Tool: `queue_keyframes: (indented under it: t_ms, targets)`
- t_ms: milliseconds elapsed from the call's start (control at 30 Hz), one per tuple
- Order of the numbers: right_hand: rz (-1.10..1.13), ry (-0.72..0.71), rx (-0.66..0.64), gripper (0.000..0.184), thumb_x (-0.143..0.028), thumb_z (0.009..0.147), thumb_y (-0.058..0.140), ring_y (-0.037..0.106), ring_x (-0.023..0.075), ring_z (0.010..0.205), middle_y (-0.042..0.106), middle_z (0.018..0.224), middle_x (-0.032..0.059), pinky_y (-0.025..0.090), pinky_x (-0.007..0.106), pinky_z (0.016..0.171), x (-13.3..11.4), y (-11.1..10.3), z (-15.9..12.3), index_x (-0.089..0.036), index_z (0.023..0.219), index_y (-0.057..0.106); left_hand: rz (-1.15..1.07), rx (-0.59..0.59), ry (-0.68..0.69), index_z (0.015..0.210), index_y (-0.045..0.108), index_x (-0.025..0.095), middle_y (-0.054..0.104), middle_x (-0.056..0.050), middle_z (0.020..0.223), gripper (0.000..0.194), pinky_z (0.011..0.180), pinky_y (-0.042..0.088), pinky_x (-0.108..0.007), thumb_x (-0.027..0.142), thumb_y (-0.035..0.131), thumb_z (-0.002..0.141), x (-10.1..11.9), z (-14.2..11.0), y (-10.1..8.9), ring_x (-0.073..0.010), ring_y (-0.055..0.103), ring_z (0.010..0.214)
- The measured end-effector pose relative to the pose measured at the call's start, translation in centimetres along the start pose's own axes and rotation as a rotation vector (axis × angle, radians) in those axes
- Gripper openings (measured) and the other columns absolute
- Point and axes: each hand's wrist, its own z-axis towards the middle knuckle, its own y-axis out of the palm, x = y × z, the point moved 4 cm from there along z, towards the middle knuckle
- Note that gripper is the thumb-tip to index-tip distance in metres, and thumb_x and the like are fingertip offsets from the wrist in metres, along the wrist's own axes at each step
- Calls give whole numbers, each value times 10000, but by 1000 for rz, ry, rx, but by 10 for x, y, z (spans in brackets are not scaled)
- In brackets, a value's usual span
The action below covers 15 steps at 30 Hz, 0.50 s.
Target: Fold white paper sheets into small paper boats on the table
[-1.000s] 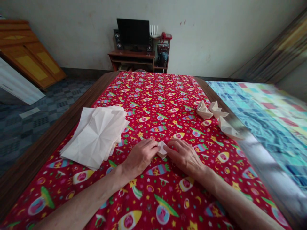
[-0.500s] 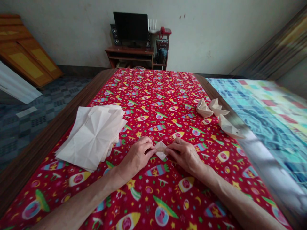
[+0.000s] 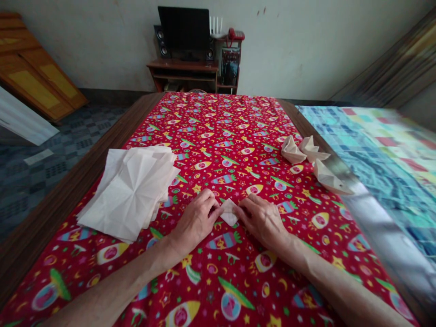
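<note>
A small folded piece of white paper (image 3: pixel 229 212), diamond-shaped from above, is between my hands on the red patterned cloth (image 3: pixel 218 277). My left hand (image 3: pixel 197 215) pinches its left corner between thumb and fingers. At the opposite corner, my right hand (image 3: pixel 262 218) pinches it the same way. Left of my hands lies a stack of creased paper sheets (image 3: pixel 131 193). Three folded paper shapes, one of them a pointed boat-like piece (image 3: pixel 329 178), sit at the table's right side.
A dark wooden table edge (image 3: pixel 57 215) runs along the left. Beyond the right edge is a bed with a checked cover (image 3: pixel 368 168). A desk (image 3: pixel 184 68) with a monitor (image 3: pixel 184 29) stands against the far wall, and a wooden cabinet (image 3: pixel 41 68) at far left.
The folded paper now shows as a flatter, wider diamond than a second ago, with both hands pinching its side corners. The camera view has tilted slightly.
</note>
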Motion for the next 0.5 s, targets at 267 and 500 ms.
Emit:
queue_keyframes:
  t_ms: [267,500]
  targets:
    - [-181,-9,-11,348,-398,950,438,461,118,539,558,691,22,189,275,506,-1,2,-1,-191,695,552,125,-42,7,751,513,172,503,-17,828,173,717,454,-290,229,522,914,2,2,-1,-160,529,781]
    - [-150,-13,-50,425,-451,969,368,453,113,533,566,681,19,161,276,497,0,0,5,-190,693,558,145,-42,-13,690,506,170,491,-2,785,257,677,435,-281,297,536,912,1,7,1,-146,516,729]
